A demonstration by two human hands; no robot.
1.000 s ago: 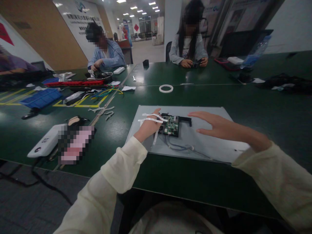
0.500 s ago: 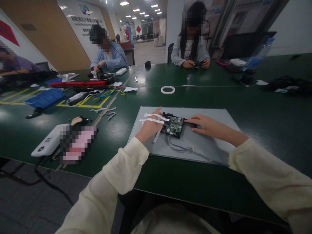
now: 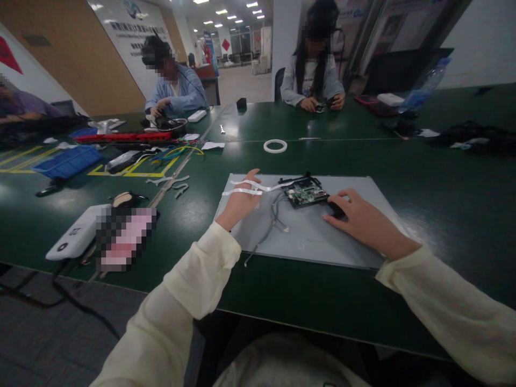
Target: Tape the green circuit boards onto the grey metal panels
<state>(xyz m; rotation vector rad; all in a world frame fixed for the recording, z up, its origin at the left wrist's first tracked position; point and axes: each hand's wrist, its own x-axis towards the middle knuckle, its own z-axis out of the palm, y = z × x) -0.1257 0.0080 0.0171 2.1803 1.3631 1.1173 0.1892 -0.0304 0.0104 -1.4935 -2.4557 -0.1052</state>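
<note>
A green circuit board in a black frame lies tilted on a pale grey panel. My right hand is closed around the dark right end of the board, thumb and fingers at its corner. To the left, my left hand rests over the panel with its fingers stretched out, apart from the board. White flat ribbon cables cross the back of that hand, and one runs to the board. Grey wires trail from the board's left side toward the panel's front edge.
A white tape roll lies beyond the panel. At left are a white power bank, a pink phone-like item and a blue bin. Co-workers sit across the green table; a water bottle stands at right.
The board has turned and shifted right, with my right hand now gripping its corner. My left hand has come away from the board. The grey wires have swung to the left.
</note>
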